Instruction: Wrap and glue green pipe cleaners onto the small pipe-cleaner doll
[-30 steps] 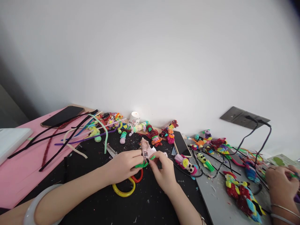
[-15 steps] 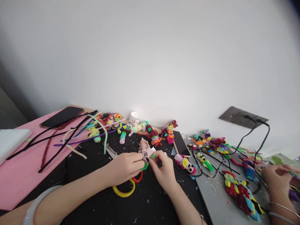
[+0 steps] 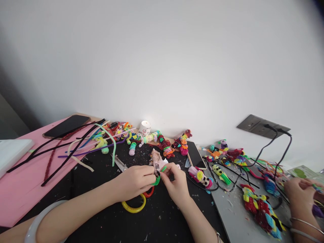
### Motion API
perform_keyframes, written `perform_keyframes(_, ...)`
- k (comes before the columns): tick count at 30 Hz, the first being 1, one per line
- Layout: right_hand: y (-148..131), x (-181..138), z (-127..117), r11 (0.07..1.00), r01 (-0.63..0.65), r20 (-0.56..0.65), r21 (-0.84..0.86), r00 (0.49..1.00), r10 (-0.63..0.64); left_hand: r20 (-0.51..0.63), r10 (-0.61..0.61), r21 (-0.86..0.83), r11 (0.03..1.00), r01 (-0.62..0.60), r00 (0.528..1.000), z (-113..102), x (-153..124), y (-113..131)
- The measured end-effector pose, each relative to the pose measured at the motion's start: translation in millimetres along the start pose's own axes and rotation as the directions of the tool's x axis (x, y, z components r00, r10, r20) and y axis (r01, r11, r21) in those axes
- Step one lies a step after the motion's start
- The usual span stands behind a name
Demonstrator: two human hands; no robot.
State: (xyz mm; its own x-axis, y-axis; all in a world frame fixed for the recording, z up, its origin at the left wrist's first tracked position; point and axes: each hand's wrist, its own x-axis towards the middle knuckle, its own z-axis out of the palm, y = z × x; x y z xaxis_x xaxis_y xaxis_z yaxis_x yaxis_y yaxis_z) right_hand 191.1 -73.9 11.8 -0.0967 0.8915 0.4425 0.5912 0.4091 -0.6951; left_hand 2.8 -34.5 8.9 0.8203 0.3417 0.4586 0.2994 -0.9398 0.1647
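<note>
Close together over the black mat, my left hand (image 3: 138,180) and my right hand (image 3: 175,182) are closed in a pinch on a short green pipe cleaner (image 3: 157,181). Parts of it are hidden by my fingers. Just behind my fingertips lies a pale pink tool (image 3: 157,162) with a grimy tip, which looks like a glue gun. Scissors lie under my left hand, their yellow handle loop (image 3: 134,205) showing in front and the blades (image 3: 119,164) behind.
Pipe cleaners (image 3: 54,153) spread over the pink board (image 3: 15,199) at left, near a phone (image 3: 67,126). Fuzzy figures (image 3: 165,146), a paper cup (image 3: 144,128) and another phone (image 3: 196,155) line the wall. At right are cables, more figures (image 3: 263,212) and another person's hand (image 3: 300,195).
My fingers have shifted slightly around the green pipe cleaner, which looks more bunched between them. The other person's hand has moved a little; the rest is unchanged.
</note>
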Motion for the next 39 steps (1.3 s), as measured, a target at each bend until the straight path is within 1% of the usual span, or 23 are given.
perform_keyframes(4,1,0,1,0.999,-0.03,0.003,0.014,1.0,0.03,-0.008,-0.007,-0.044,0.999,0.006,1.0,0,0,1)
perform_keyframes(9,4,0,1,0.996,-0.071,0.0,0.055,0.997,0.071,-0.029,-0.053,-0.195,0.98,0.047,0.998,-1,0,3)
perform_keyframes(12,6,0,1,0.99,-0.096,-0.001,0.104,0.995,0.097,-0.035,-0.099,-0.256,0.963,0.087,0.994,-1,0,4)
perform_keyframes(15,8,1,2,0.974,-0.141,0.017,0.179,0.99,0.14,-0.048,-0.095,-0.276,0.958,0.078,0.994,-1,1,3)
perform_keyframes(18,10,0,4,0.945,-0.188,0.041,0.266,0.982,0.184,-0.059,-0.062,-0.285,0.958,0.043,0.996,-1,1,2)
perform_keyframes(22,13,1,5,0.886,-0.234,0.082,0.4,0.972,0.219,-0.089,-0.047,-0.305,0.952,0.017,0.995,-3,2,3)
perform_keyframes(27,11,4,4,0.815,-0.267,0.146,0.514,0.964,0.223,-0.125,-0.029,-0.323,0.946,-0.013,0.992,-2,1,4)
perform_keyframes(30,9,3,2,0.803,-0.248,0.158,0.542,0.969,0.192,-0.131,-0.013,-0.312,0.95,-0.028,0.991,-2,0,4)
perform_keyframes(32,7,3,1,0.815,-0.223,0.15,0.535,0.974,0.169,-0.163,0.03,-0.258,0.963,-0.072,0.986,-3,0,5)
perform_keyframes(35,5,2,0,0.835,-0.181,0.105,0.519,0.983,0.148,-0.225,0.117,-0.158,0.975,-0.155,0.967,-6,0,5)
perform_keyframes(39,4,1,-1,0.844,-0.164,0.052,0.512,0.986,0.16,-0.299,0.174,-0.093,0.973,-0.21,0.938,-8,0,8)
